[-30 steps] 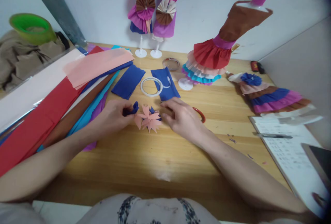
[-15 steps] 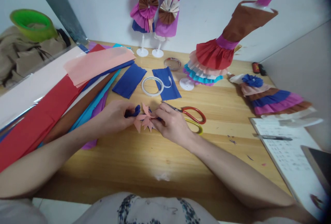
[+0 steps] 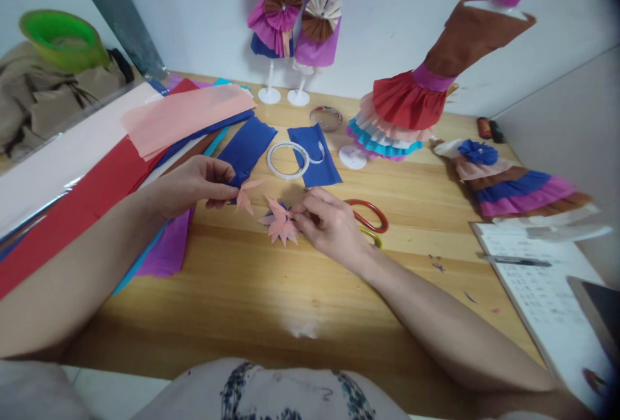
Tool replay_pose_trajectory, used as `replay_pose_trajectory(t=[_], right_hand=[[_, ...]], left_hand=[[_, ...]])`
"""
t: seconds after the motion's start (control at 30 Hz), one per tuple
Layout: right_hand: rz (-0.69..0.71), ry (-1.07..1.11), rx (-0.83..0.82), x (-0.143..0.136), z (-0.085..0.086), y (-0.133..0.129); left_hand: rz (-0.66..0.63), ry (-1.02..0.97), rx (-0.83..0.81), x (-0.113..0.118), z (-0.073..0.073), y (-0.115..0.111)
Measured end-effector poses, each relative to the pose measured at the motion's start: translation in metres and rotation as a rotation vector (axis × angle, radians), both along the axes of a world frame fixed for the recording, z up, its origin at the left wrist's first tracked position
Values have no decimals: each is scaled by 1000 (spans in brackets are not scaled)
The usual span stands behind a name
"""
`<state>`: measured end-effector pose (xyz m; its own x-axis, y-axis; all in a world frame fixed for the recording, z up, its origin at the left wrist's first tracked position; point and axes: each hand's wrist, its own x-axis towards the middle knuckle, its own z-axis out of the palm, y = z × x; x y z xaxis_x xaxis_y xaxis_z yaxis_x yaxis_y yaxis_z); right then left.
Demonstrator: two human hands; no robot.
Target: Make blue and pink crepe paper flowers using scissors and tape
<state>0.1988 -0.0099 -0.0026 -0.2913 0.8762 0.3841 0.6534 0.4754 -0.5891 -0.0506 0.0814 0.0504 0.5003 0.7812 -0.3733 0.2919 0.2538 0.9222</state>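
My left hand (image 3: 206, 181) pinches a pink pointed paper piece (image 3: 247, 195) in front of a blue paper strip (image 3: 246, 148); where the blue at its fingertips belongs is hard to tell. My right hand (image 3: 327, 223) is closed on the edge of a pink paper flower (image 3: 281, 221) with pointed petals and some blue behind them. The flower is just above or on the wooden table. Partly behind my right hand lie scissors with red handles (image 3: 371, 213), and beside them a yellow handle (image 3: 372, 237). A roll of white tape (image 3: 287, 161) lies beyond both hands.
Coloured paper sheets (image 3: 87, 213) are piled at the left. Paper-dressed forms (image 3: 409, 100) stand at the back, and another paper dress (image 3: 523, 184) lies at the right. A white written sheet (image 3: 527, 297) with a pen (image 3: 518, 260) is at the right edge.
My left hand has moved left and away from the flower, carrying a pink piece. My right hand keeps hold of the flower, slightly farther right. The view has shifted a little.
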Motion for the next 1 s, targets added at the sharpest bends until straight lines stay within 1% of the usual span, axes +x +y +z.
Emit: replay_pose_trajectory(t=[0.1,0.27,0.37,0.43,0.5,0.57,0.7,0.8,0.87,0.9,0.93,1.0], right_hand=[[29,-73,-4,2,1,-1],[141,-244,-5,4,-1,-2],[161,-271,31,4,1,-3],[135,-234,36,4,4,-3],[86,-131,13,4,6,-3],[29,18,-59,3,8,-1],[-58,375,-323,6,11,5],[-23,686,-561,9,13,8],[34,803,-679,11,13,10],[45,784,-689,11,13,10],[40,702,-652,11,12,10],[13,405,-470,11,10,10]], left_hand=[[2,4,2,2,0,-2],[-11,15,24,2,-1,-2],[-15,13,32,2,-1,-3],[-13,14,29,2,-1,-3],[-15,15,26,3,-1,-3],[-26,12,22,3,-1,-3],[-56,-9,8,6,0,-4],[-83,-8,7,7,2,-4],[-97,0,6,8,4,-5],[-99,1,6,8,4,-5],[-99,1,6,8,5,-5],[-101,-1,10,9,6,-6]])
